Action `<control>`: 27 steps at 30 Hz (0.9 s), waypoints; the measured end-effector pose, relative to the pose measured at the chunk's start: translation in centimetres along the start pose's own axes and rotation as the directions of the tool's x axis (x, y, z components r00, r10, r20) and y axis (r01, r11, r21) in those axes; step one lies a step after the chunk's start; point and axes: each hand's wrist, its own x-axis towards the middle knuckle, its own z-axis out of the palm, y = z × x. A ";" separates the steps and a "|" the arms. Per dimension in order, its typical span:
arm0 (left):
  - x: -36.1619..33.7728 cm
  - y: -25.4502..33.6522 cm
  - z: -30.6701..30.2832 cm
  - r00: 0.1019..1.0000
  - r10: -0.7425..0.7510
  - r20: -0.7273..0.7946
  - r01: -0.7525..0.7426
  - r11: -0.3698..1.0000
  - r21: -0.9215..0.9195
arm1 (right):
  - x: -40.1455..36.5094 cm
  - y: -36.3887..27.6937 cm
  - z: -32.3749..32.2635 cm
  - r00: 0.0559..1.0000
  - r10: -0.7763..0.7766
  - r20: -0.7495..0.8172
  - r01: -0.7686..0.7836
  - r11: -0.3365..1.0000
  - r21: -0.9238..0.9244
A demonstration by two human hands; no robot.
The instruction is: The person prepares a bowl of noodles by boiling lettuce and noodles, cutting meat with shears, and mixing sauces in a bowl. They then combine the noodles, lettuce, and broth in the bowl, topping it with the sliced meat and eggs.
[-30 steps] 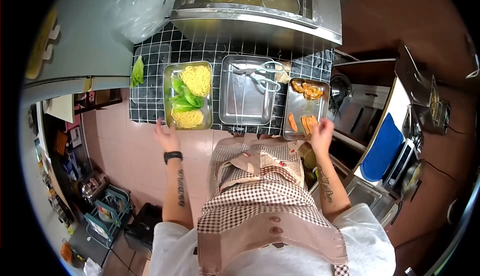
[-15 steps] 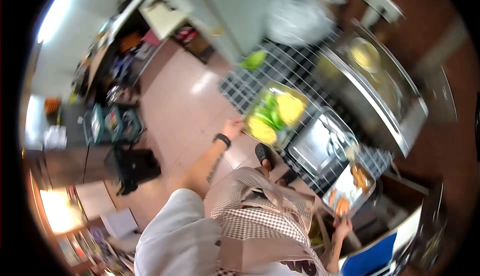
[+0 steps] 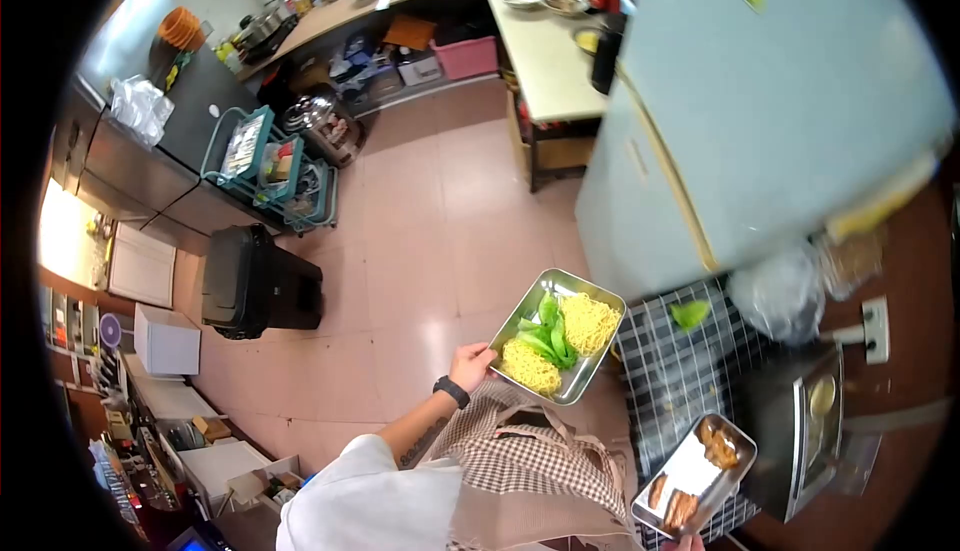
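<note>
The left hand (image 3: 470, 361), a black watch (image 3: 452, 391) on its wrist, has its fingers curled over the near corner of a shiny rectangular steel tray (image 3: 522, 309), which is held out over the glossy pink floor tiles (image 3: 420, 251), just off the edge of the black-tiled counter (image 3: 665, 371). On it lie two crinkly yellow noodle nests (image 3: 590, 323) with smooth green leaves (image 3: 548, 336) between them. A second steel tray (image 3: 690, 471), carrying browned, rough-crusted pieces (image 3: 718, 443), hangs over the counter's near edge; the right hand (image 3: 688, 543) shows only as a sliver at the frame's bottom under it (too little to tell its grip). A loose green leaf (image 3: 690, 313) and a crumpled clear plastic bag (image 3: 780, 296) sit on the counter. The pale blue fridge (image 3: 760, 111) stands just beside the noodle tray. Across the floor are a black bin (image 3: 250, 281) and a teal wire cart (image 3: 265, 166).
</note>
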 end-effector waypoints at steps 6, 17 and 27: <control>11.0 11.5 -12.8 0.977 0.063 -0.206 -0.071 0.997 -0.035 | 8.0 -15.5 25.5 0.942 -0.023 0.334 -0.072 0.960 0.270; 37.8 33.9 -25.8 0.812 0.217 -0.542 -0.342 0.929 -0.140 | 20.4 -51.6 69.1 0.739 -0.256 0.623 0.042 0.940 0.337; 64.5 59.1 -34.2 0.752 0.258 -0.606 -0.414 0.901 -0.131 | 30.5 -86.7 102.8 0.600 -0.395 0.696 0.198 0.916 0.349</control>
